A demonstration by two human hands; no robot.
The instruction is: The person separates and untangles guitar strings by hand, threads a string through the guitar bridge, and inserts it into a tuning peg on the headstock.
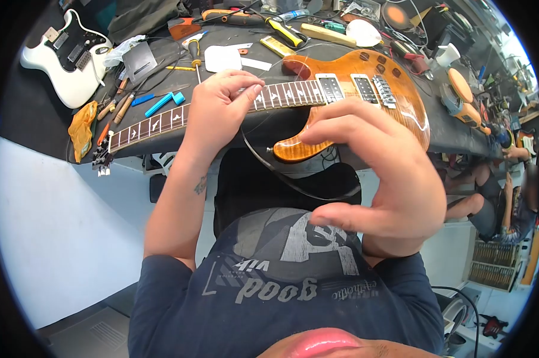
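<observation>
An orange-brown electric guitar [409,98] lies face up along the bench edge, its neck pointing left. My left hand [222,104] is over the fretboard [156,124], thumb and forefinger pinched together on what looks like a thin guitar string. Fine, curved lines run near the fingertips, but their ends are hard to follow. In front of the guitar's lower horn [296,149], my right hand [395,173] is raised close to the camera. Its thumb and fingers are spread wide, with nothing visible between them. A thin dark strip [269,170] curves down below the neck.
A white guitar body [64,65] rests at the back left. Around the neck lie a blue string winder [160,104], a screwdriver [195,53], an orange bag [82,128] and several tools. Below the bench is a black seat [245,185]. Another person [514,203] sits far right.
</observation>
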